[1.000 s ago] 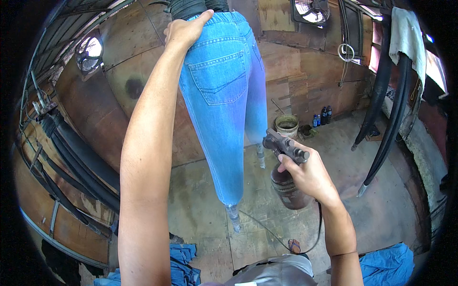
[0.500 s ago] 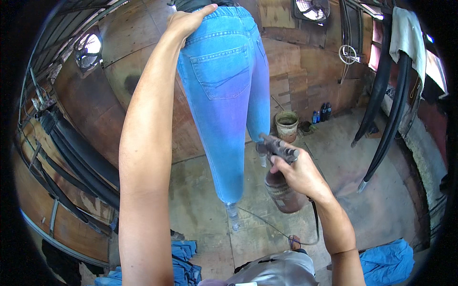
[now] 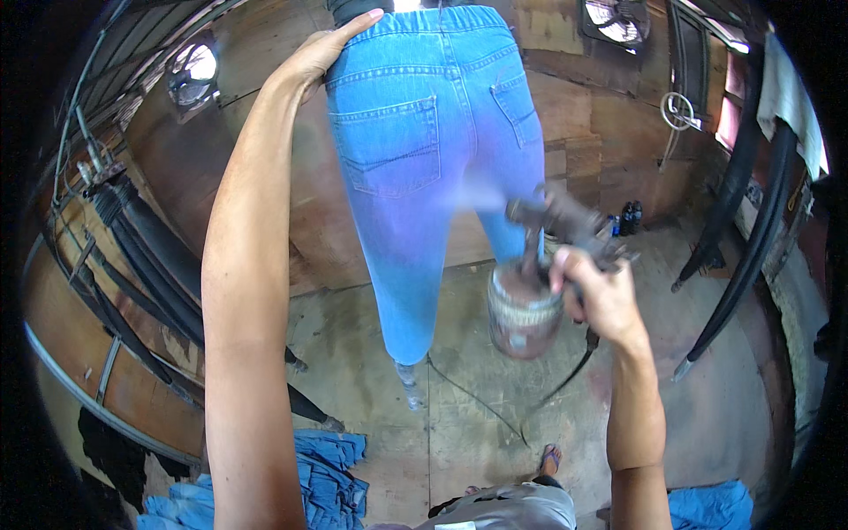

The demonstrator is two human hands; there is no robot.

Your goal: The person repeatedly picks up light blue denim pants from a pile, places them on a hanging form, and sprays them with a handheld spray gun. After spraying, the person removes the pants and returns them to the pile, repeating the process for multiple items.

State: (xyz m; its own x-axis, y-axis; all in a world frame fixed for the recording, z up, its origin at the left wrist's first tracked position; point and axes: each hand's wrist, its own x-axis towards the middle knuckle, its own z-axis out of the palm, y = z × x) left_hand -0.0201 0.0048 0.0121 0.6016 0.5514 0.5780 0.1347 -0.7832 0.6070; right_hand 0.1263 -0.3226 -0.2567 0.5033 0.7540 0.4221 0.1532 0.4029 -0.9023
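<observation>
A pair of blue jeans (image 3: 397, 141) hangs upright in front of me, its back side facing me, stretched over a form. Purple tint spreads across the seat and upper thighs. At the waistband's left edge my left hand (image 3: 322, 53) grips the jeans, thumb on top and fingers partly hidden. My right hand (image 3: 596, 296) is closed around a spray gun (image 3: 565, 216), its nozzle pointing left at the upper thighs. Pale mist leaves the nozzle. Beneath the gun hangs a stained cup (image 3: 526, 309), and a dark hose (image 3: 570, 375) trails down from it.
Folded blue denim (image 3: 327, 477) is piled at the lower left, with more denim (image 3: 711, 505) at the lower right. Black padded tubes hang at left (image 3: 146, 256) and right (image 3: 751, 247). Dark bottles (image 3: 629, 217) stand by the back wall, under a fan (image 3: 616, 19).
The jeans have turned, bringing both back pockets into view. My right hand has raised the spray gun and moved it right, and mist now shows at its nozzle. My left hand keeps its grip.
</observation>
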